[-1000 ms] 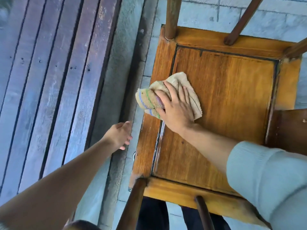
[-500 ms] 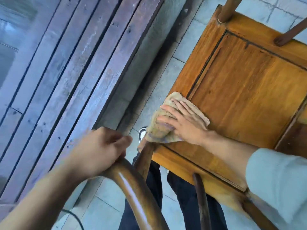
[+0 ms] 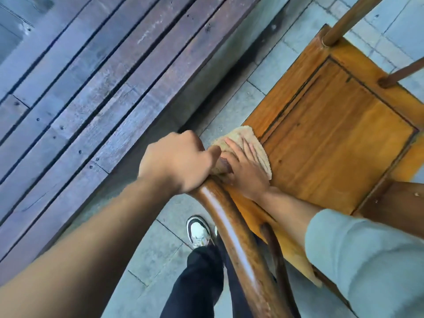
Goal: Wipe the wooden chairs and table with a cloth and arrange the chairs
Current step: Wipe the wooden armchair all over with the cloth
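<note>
A wooden chair (image 3: 339, 138) with an orange-brown seat fills the right side of the view. Its curved dark back rail (image 3: 231, 230) runs from the centre down to the bottom edge. My left hand (image 3: 176, 161) grips the top end of that rail. A beige cloth (image 3: 250, 143) lies on the near left corner of the seat. My right hand (image 3: 245, 171) presses flat on the cloth with straight fingers; its forearm crosses the seat's near edge.
A dark weathered plank deck (image 3: 96, 83) covers the left half, bordered by a concrete kerb (image 3: 206, 92). Grey paving (image 3: 160, 249) lies below, with my dark trouser leg and a white shoe (image 3: 199, 232) beside the chair. Chair spindles (image 3: 351, 19) rise at the top right.
My left hand came in from the side and closed round the chair's back rail. My right hand slid the cloth from the seat's left edge down to its near left corner.
</note>
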Motion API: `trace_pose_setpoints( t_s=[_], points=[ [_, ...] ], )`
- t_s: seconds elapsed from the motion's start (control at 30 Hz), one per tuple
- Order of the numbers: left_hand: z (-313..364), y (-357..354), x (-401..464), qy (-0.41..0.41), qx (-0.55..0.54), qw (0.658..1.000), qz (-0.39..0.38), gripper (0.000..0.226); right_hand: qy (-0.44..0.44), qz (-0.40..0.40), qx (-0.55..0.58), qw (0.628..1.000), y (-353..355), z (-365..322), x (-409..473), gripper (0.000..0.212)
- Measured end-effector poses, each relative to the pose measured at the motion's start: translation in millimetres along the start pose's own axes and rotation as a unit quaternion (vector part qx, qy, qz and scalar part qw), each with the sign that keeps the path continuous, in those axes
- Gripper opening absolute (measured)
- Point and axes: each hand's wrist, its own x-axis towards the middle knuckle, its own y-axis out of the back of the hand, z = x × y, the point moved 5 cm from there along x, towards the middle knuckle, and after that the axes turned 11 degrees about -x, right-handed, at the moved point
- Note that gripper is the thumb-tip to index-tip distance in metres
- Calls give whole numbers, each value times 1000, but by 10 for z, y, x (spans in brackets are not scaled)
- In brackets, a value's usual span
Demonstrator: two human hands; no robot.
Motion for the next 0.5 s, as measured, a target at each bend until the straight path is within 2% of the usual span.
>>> trace_pose_setpoints(
  t_s=[0.17, 0.3, 0.37, 0.5],
  points=[
    [-30, 35, 11, 13, -35, 999, -8, 50, 3, -36, -49, 998, 193, 139, 148, 62],
    [-107, 74, -12, 18, -61, 998, 6, 53, -113, 14, -32, 993, 249, 85, 211, 51],
    [-154, 79, -16, 19, -81, 996, 21, 52, -134, 20, -8, 991, 193, -83, 144, 45],
    [-136, 66, -52, 5, -70, 996, 55, 48, -113, -12, 7, 993, 45, -265, -310, 69]
  ],
)
